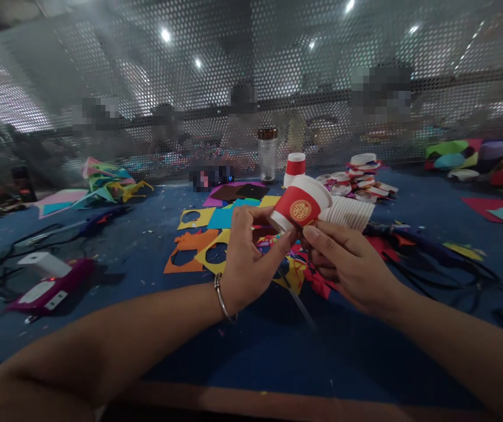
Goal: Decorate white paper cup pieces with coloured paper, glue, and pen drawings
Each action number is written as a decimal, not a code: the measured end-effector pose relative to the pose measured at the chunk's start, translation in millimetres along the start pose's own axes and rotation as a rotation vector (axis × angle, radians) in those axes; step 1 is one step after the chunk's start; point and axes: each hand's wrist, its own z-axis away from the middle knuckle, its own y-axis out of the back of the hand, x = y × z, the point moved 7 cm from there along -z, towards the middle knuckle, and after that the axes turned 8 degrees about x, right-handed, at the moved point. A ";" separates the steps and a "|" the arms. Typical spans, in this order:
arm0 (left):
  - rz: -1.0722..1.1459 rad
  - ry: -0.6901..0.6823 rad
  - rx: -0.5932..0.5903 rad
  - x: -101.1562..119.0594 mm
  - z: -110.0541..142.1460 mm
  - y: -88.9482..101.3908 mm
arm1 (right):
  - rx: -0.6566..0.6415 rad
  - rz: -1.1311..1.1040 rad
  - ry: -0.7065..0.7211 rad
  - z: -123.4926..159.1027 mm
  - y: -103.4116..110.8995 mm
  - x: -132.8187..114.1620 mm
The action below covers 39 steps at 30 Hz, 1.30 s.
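Note:
A red and white paper cup (pixel 298 206) with a round gold emblem is tilted on its side above the table. My left hand (pixel 251 255) holds it by the base end, thumb below and fingers behind. Close against the cup's lower side, my right hand (pixel 343 264) is closed in a pinch; a thin yellowish bit shows at its fingertips, too small to name. Below the hands lie colourful paper scraps (pixel 293 272), partly hidden. Orange paper (pixel 185 261) and yellow paper (pixel 196 218) with round holes cut out lie left of my left hand.
A stack of white cups (pixel 352 212) lies behind my right hand. Farther back stand another red cup (pixel 295 167), a clear bottle (pixel 268 155) and piled cup pieces (pixel 363 176). A purple power strip (pixel 53 287) and cables lie left; more cables (pixel 445 252) lie right. Perforated metal (pixel 234 64) rises behind.

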 end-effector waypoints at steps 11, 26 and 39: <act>0.224 0.329 -0.043 -12.4 -0.6 -6.2 | -0.001 0.071 0.048 -2.7 -0.6 -3.1; 0.232 0.301 -0.100 -12.1 -2.8 -9.0 | 0.016 0.103 0.074 -3.8 3.7 -2.6; 0.188 0.239 -0.068 -10.6 -3.3 -6.3 | 0.000 0.149 0.076 -4.1 3.4 -3.4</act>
